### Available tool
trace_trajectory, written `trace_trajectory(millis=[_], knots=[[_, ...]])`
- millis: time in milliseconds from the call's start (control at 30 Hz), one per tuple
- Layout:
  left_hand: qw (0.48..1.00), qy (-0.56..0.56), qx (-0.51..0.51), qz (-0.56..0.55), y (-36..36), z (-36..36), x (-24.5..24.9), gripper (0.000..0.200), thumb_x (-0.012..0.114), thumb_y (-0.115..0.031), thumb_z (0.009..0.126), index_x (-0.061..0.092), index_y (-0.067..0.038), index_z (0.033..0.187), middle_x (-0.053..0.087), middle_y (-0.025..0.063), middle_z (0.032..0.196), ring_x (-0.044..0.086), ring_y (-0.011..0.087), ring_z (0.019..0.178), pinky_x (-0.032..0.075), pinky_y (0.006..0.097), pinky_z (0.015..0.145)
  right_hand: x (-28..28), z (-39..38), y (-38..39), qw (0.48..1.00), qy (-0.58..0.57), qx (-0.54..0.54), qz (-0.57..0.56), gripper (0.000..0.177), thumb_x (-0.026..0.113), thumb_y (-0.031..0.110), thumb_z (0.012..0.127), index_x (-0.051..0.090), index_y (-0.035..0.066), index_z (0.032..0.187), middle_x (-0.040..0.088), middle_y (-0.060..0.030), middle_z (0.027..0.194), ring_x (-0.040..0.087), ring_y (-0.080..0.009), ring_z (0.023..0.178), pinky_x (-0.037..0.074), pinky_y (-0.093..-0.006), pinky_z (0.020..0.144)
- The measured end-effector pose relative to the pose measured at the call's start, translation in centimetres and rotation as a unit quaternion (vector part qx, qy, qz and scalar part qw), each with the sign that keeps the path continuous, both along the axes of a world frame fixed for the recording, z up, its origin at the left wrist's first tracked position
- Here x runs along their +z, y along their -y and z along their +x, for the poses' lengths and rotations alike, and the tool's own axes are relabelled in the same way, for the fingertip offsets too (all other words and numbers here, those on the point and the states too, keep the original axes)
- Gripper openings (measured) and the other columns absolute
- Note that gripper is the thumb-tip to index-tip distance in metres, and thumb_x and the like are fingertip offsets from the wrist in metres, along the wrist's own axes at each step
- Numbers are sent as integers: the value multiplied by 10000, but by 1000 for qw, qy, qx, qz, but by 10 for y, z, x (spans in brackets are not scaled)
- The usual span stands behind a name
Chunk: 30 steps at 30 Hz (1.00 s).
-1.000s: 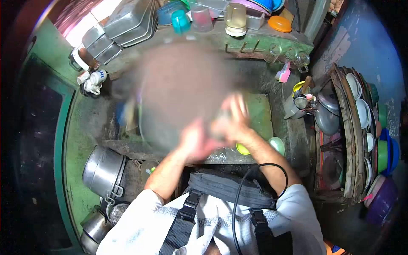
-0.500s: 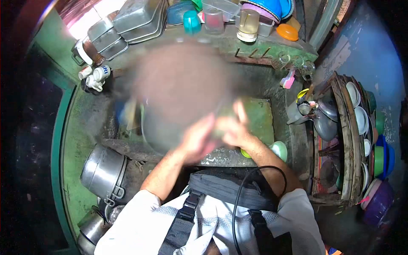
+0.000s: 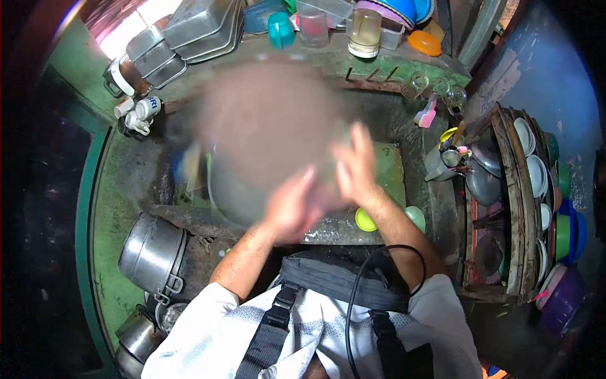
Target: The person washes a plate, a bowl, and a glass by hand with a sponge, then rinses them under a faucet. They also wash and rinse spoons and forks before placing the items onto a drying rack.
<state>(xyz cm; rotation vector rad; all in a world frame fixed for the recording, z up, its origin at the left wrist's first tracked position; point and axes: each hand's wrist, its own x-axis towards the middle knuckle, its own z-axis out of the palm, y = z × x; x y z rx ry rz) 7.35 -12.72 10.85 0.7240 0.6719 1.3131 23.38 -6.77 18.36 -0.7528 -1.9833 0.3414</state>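
A round blurred patch over the middle of the head view hides much of the work area. My left hand (image 3: 291, 205) is at the patch's lower edge, its fingers smeared, and I cannot make out what it holds. To its right, my right hand (image 3: 358, 169) is raised with thumb and fingers apart, and nothing shows clearly between them. Below the hands is the sink's front ledge (image 3: 328, 235). A yellow-green bowl (image 3: 366, 219) and a pale green bowl (image 3: 415, 218) sit by my right forearm. The curved rim of a round tub (image 3: 214, 196) shows left of the hands.
Metal pans (image 3: 202, 28), a teal cup (image 3: 281, 30) and a jar (image 3: 365, 33) line the back shelf. Mugs (image 3: 142, 115) stand at left, above a large metal pot (image 3: 151, 249). A wooden dish rack (image 3: 514, 208) with plates stands at right.
My right hand has moved up and away from my left, its fingers now pointing upward. The yellow-green bowl shows more fully. My left hand has barely moved.
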Motion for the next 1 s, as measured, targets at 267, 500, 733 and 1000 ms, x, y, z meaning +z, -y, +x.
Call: trace_trajectory(millis=[267,500,733,1000], knots=[[900,-388,150,131,5,34,29,467,462,-305,962,416,22,1292,520,116,1249,503,190,1122,380,343,983,-72,-1,-17,934,-13,-22,-356,271,517,242,848,589,-9,920,613,-218,846,619,-327,776,488,-439,743],[748,-636,-24,187,-1,56,74,568,442,-326,942,299,-7,1389,285,206,1447,262,345,1353,88,594,1079,-51,0,7,653,-483,82,-577,319,537,346,904,604,63,1038,639,-55,986,609,-174,904,482,-327,817],[510,-822,6,253,-18,69,49,546,496,-422,884,432,-132,1343,194,193,1473,97,481,1350,125,706,1003,-85,21,-13,590,-554,92,-579,359,565,349,892,526,50,1086,579,-59,1016,583,-177,906,502,-358,798],[899,-362,218,116,-20,83,54,654,576,-254,876,270,9,1391,245,227,1435,333,330,1295,341,447,1037,-105,39,-36,609,-528,181,-564,407,466,377,900,555,36,1104,615,-74,995,604,-172,913,489,-332,829]])
